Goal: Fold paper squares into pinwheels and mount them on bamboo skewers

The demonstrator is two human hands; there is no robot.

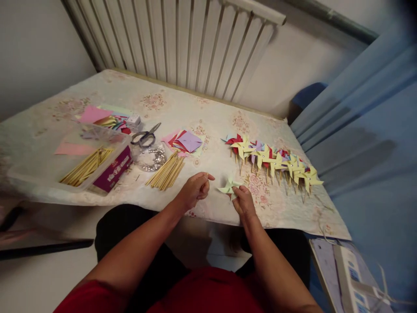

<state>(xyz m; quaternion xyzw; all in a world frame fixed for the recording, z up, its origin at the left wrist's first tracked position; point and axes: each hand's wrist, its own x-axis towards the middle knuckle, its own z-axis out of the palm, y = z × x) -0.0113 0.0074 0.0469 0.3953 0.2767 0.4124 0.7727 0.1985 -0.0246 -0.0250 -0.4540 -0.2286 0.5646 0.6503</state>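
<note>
My right hand (243, 201) is closed on a pale green paper pinwheel (229, 187), held just above the near edge of the table (211, 117). My left hand (194, 189) hovers just left of it with its fingers curled in a pinch; whether anything small sits between them I cannot make out. A loose bundle of wooden sticks (166, 172) lies left of my left hand. A row of several finished pinwheels on sticks (276, 161) lies to the right.
A clear plastic box (84, 165) holds more sticks at the left. Scissors (145, 136), a pile of shiny pins (151, 157) and coloured paper squares (185, 141) lie mid-table. A radiator (182, 43) stands behind. Blue fabric (365, 143) hangs at the right.
</note>
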